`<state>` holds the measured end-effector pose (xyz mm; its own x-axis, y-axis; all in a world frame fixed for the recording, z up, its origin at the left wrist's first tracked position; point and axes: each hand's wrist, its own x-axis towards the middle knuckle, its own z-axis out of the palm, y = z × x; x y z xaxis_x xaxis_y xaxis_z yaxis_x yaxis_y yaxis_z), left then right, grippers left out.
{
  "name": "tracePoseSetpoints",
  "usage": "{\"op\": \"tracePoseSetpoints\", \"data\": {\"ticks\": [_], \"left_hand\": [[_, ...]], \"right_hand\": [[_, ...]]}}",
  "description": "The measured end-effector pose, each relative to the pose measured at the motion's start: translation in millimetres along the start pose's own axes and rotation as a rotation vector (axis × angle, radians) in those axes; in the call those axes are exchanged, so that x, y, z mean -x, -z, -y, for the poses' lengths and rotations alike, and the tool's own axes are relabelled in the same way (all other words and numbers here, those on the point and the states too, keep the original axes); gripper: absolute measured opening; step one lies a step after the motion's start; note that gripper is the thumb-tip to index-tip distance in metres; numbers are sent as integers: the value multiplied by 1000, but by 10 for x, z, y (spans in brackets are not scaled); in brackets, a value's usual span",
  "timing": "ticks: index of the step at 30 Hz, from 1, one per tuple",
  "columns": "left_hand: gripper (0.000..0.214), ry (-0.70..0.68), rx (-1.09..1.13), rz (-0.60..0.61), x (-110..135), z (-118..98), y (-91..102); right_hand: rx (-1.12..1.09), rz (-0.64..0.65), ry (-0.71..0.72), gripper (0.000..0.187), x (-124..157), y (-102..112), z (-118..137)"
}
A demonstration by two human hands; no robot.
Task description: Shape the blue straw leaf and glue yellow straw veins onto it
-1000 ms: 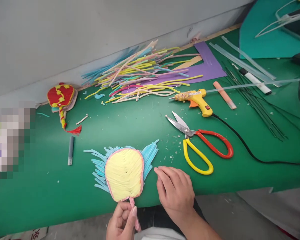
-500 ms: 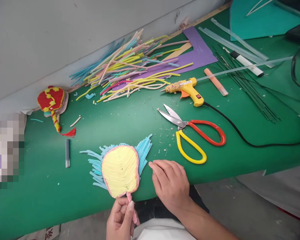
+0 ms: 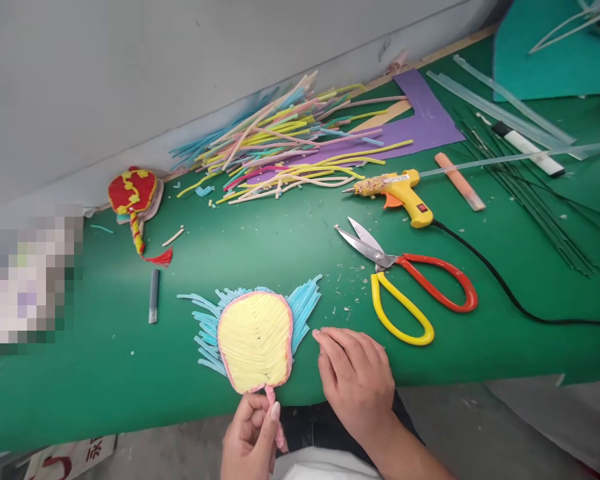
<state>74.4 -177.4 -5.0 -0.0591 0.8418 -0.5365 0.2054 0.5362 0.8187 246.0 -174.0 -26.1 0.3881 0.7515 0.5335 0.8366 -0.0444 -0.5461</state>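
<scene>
A fan-shaped craft point(image 3: 256, 341) with a yellow fuzzy face and a pink rim lies at the table's near edge. Blue pipe-cleaner strips point(image 3: 305, 308) stick out past its rim on both sides. My left hand point(image 3: 253, 433) pinches its pink twisted handle point(image 3: 279, 437) between thumb and fingers. To the right, my right hand point(image 3: 357, 373) rests with fingers bent together, its fingertip close to the blue strips. Whether anything is inside those fingers is hidden. Scissors point(image 3: 380, 259) with one red and one yellow handle lie partly open beyond my right hand.
A yellow glue gun point(image 3: 405, 193) lies behind the scissors, its black cord running right. Many coloured pipe cleaners point(image 3: 280, 133) are heaped at the back by purple sheeting point(image 3: 430, 127). A finished-looking red fan point(image 3: 136, 192) lies at the left. Green wires point(image 3: 535, 200) lie at the right.
The whole scene has shifted to the right in the picture as the camera turned. Both hands keep about the same pose beside the fan.
</scene>
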Motion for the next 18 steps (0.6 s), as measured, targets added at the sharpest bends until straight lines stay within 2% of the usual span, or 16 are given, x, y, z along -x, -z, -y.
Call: {"op": "tracePoseSetpoints", "data": {"ticks": [7,11,14,18], "left_hand": [[47,-35,52,51,7,52,4],[43,-183,-2,71,67,66,80],[39,-333,-53,-11,69,-3,195],[30,-391,-15,-226,-158,-230,527]], "right_hand": [[62,-22,53,16,-4,2,-12],[107,-18,96,16,-2,-21,15],[99,-21,96,19,0,-6,54],[-49,12,39,18,-100,195,-88]]}}
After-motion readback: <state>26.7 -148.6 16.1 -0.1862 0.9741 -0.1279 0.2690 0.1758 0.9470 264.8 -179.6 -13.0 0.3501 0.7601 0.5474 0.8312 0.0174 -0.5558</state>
